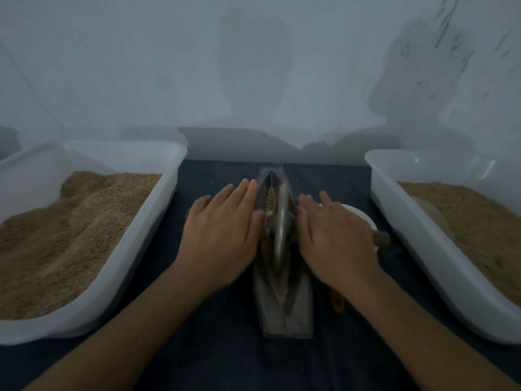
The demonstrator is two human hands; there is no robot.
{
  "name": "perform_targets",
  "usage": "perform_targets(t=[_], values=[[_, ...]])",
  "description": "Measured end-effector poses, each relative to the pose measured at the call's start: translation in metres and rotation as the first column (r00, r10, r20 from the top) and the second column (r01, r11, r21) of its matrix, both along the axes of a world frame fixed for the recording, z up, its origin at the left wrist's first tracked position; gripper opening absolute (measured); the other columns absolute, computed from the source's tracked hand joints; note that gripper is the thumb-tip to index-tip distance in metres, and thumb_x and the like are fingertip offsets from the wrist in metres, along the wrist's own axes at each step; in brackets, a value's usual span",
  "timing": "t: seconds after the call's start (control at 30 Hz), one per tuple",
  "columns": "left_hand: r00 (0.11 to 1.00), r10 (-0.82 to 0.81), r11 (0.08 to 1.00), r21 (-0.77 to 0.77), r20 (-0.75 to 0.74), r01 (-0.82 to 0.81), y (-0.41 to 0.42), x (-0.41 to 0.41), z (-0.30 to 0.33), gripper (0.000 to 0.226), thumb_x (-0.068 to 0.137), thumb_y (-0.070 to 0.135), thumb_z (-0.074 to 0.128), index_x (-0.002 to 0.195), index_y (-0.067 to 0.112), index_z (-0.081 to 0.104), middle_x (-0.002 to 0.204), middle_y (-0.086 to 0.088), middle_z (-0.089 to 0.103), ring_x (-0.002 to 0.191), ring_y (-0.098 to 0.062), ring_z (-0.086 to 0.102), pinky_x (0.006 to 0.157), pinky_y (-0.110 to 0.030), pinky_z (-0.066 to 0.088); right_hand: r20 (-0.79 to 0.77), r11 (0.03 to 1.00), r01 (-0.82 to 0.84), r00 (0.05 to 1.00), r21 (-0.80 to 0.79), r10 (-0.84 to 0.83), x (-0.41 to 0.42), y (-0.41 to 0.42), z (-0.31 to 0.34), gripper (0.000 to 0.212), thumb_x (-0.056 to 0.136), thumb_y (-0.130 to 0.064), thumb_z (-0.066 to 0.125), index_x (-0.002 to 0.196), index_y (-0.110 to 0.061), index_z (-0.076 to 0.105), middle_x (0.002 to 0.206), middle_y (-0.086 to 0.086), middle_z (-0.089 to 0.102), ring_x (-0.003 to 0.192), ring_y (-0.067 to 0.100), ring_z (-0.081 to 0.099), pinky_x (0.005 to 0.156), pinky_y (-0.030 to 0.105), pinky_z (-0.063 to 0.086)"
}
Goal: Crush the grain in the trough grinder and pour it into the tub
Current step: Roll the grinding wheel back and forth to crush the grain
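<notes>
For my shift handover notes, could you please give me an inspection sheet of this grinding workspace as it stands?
Surface: dark blue cloth covers the table between the tubs.
Job's things: metal trough grinder lies centred, lengthwise away from the person; its wheel stands in the channel over grain. Left tub and right tub both hold brown grain.
Clutter: white bowl and a brown-handled tool beside the grinder, behind the right hand; a pale scoop-like thing in the right tub.
Grippers: left hand and right hand flat, fingers straight, either side of the wheel, blurred.
Cables: nothing seen.
Surroundings: pale scuffed wall close behind.
</notes>
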State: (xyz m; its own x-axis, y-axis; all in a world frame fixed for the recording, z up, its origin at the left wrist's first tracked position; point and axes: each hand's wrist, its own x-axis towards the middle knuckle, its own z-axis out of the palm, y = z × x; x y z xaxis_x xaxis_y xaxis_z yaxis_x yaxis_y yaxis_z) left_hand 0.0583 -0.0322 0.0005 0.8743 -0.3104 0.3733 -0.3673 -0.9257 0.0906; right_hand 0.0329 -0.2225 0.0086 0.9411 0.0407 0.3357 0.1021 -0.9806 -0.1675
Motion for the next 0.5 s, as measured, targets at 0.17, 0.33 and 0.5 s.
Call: perform_targets(t=[0.17, 0.33, 0.5], values=[[0.978, 0.155, 0.982, -0.085, -0.143, -0.168, -0.020, 0.096, 0.014, 0.058, 0.109, 0.041, 0.018, 0.162, 0.019, 0.029, 0.151, -0.004, 0.054, 0.128, -0.033, 0.056, 0.100, -0.051, 0.041, -0.047, 0.986, 0.166, 0.985, 0.010, -0.165, 0.105, 0.001, 0.020, 0.043, 0.107, -0.035, 0.025, 0.084, -0.018, 0.057, 0.104, 0.012, 0.068, 0.087, 0.031, 0.058, 0.072, 0.040, 0.037], [0.989, 0.121, 0.992, -0.037, -0.085, -0.124, -0.013, 0.060, 0.006, 0.057, 0.110, 0.044, 0.017, 0.151, 0.015, 0.043, 0.136, -0.003, 0.064, 0.113, -0.029, 0.064, 0.092, -0.046, 0.044, -0.030, 0.992, 0.093, 0.995, -0.087, -0.096, 0.077, 0.001, 0.011, 0.044, 0.108, -0.033, 0.023, 0.090, -0.019, 0.061, 0.118, 0.008, 0.070, 0.118, 0.032, 0.060, 0.081, 0.042, 0.044], [0.995, -0.034, 0.997, -0.064, 0.091, 0.039, 0.017, -0.039, -0.008, 0.064, 0.110, 0.052, 0.020, 0.158, 0.015, 0.038, 0.154, 0.001, 0.052, 0.140, -0.016, 0.051, 0.108, -0.045, 0.046, 0.189, 0.999, -0.044, 0.981, -0.018, 0.047, -0.021, -0.007, -0.013, 0.056, 0.109, -0.041, 0.021, 0.141, -0.016, 0.060, 0.143, 0.001, 0.062, 0.138, 0.019, 0.053, 0.106, 0.034, 0.045]])
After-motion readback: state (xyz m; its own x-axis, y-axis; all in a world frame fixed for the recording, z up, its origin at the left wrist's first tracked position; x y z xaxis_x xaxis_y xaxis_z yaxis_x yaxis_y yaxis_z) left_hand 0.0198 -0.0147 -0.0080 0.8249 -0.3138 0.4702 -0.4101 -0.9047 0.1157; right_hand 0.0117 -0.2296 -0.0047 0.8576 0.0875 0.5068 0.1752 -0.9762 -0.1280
